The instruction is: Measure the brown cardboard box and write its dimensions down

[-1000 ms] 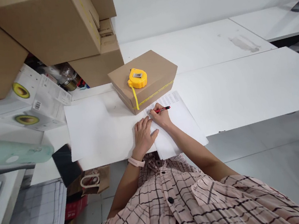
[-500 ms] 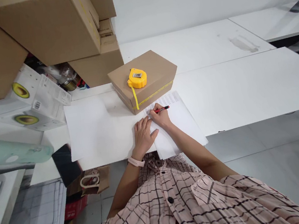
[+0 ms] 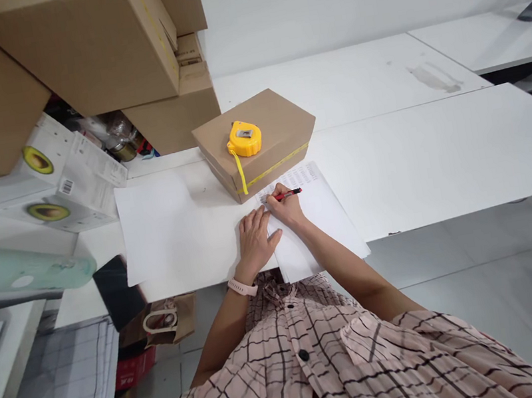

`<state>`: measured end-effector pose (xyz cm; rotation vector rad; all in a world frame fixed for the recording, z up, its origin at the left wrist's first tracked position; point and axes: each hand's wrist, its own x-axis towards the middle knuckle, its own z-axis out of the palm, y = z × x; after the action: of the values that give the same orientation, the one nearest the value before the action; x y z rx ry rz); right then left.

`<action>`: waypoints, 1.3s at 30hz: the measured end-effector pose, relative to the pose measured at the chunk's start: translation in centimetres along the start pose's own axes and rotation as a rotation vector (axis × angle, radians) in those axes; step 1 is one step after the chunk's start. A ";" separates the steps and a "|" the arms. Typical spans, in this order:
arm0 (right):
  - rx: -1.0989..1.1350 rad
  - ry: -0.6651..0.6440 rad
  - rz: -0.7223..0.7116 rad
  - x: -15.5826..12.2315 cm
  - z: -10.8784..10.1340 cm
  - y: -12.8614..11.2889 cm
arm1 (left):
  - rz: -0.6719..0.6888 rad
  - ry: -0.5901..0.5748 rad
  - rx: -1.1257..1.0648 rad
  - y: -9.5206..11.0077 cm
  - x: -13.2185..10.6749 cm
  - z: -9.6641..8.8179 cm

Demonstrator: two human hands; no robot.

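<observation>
Two bare hands at work here, both on the white tabletop [image 3: 422, 164], and one pen between them! The right hand [image 3: 284, 205] has its fingers curled tight round that one slim red-and-black pen [image 3: 290, 193], tip down towards the paper, the exact contact hidden by the fingers. The left hand [image 3: 254, 237] lies palm down, fingers loosely spread, thumb out to the side, gripping nothing, just pressing across the left edge of the white paper sheets [image 3: 333, 222]. How many sheets? Can't count them, but small printed rows show along the top, and the lower edge hangs past the table. One pale pink wristband [image 3: 242, 288] on the left wrist.

Just beyond the paper sits one low brown cardboard box [image 3: 277, 113], a single yellow strip along its near side. And on top of it, one rounded yellow plastic tape measure [image 3: 250, 144], its one yellow strap [image 3: 240, 175] draped over the near edge!

Over to the left, one large plain white sheet [image 3: 153, 233] flat on the table, then one dark flat rectangular device [image 3: 117, 286], one mint-green bottle [image 3: 37, 270] with a pink band, and white cartons [image 3: 89, 166] showing two halved-avocado pictures [image 3: 38, 159]
</observation>
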<state>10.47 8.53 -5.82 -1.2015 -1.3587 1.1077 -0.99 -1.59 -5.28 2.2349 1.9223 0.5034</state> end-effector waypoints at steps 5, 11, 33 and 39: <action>0.005 0.010 0.013 0.1 0.0 -0.1 | -0.001 -0.001 -0.007 0.1 0.0 -0.2; -0.053 0.038 -0.007 0.2 0.1 0.1 | 0.006 0.010 -0.017 0.0 0.0 0.0; -0.173 0.206 -0.099 -0.2 -7.2 -0.8 | -0.055 0.124 -0.327 -1.0 -0.3 0.5; -0.736 0.314 -0.097 -0.6 -16.0 2.3 | -0.332 0.588 -0.710 -2.6 1.9 -1.8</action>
<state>26.65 8.60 -6.31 -1.7178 -1.6001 0.3082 -3.82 0.50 -4.12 1.3734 1.8461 1.6088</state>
